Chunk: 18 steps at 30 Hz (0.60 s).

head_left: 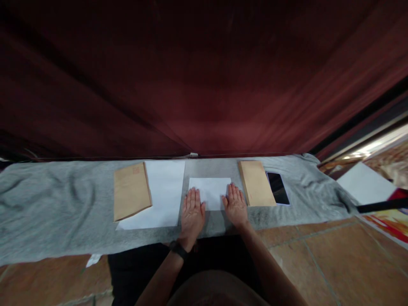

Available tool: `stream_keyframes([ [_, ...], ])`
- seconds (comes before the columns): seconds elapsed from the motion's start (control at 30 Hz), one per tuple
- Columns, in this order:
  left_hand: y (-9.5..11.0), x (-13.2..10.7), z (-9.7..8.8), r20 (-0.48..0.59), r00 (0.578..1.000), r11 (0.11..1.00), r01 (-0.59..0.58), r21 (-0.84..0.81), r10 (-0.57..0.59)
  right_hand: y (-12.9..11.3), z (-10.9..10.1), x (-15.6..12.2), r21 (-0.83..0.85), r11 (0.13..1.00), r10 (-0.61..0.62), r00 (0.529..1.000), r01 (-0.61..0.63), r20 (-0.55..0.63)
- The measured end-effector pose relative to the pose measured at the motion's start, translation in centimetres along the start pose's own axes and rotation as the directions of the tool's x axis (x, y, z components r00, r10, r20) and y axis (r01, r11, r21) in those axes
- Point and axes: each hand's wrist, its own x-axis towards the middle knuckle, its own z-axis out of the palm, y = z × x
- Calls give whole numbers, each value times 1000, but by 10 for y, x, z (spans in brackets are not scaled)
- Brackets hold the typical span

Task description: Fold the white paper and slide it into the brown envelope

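Dark red curtain [204, 93] behind grey cloth [66, 195]. On cloth: large white sheet [166, 191], partly under left-side brown envelopes [132, 192]. Brown stack [259, 183] on right. Small white paper [212, 191] flat on cloth, between hands. Left hand [193, 214] flat at paper's left edge, right hand [236, 209] flat at its right edge; fingers extended, neither gripping anything. Phone [278, 188] just beside brown stack. Dark wristband [179, 250] on left wrist.

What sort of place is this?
Perhaps a makeshift indoor workspace, judging by the spread grey cloth, the dark red curtain-like fabric beyond it and the brown floor tiles below.
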Motion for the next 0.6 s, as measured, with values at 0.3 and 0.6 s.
stream_keyframes([
  [0.3,19,-19,-1,100,983,988,-155,-28,157,0,-1,1,-1,1000,-1,1000,1,-7],
  [0.6,-8,-36,-13,53,997,998,-65,21,64,-1,-7,-2,47,997,59,998,-59,-5],
])
